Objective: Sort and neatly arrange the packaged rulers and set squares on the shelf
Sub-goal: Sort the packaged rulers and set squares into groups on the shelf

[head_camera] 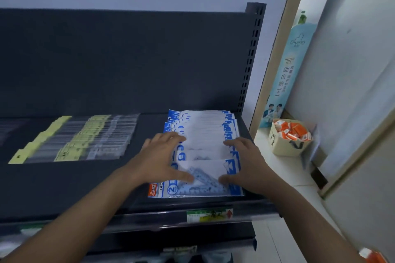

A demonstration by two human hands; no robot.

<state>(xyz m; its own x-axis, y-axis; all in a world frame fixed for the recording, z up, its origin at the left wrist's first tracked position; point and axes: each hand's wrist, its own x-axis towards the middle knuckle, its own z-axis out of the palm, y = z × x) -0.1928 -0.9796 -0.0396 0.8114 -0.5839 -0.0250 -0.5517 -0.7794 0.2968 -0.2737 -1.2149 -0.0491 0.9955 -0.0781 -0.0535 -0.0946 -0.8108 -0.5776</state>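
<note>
Set-square packs (205, 128) lie overlapped in a row on the shelf (64, 188), with ruler packs (85, 139) to the row's left. Left hand (160, 156) and right hand (249, 164) flank the row, fingers spread flat against its side edges.

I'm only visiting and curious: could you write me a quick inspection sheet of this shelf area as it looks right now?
Surface: dark shelf, price label on its front edge.
Job's things: blue-and-white set square packs in an overlapping row at right; clear ruler packs with yellow tags fanned at left.
Clutter: nothing seen.
Hands: left hand and right hand rest on either side of the set square packs.
Cables: nothing seen.
Surroundings: basket of orange boxes and tall blue carton right of the shelf.
</note>
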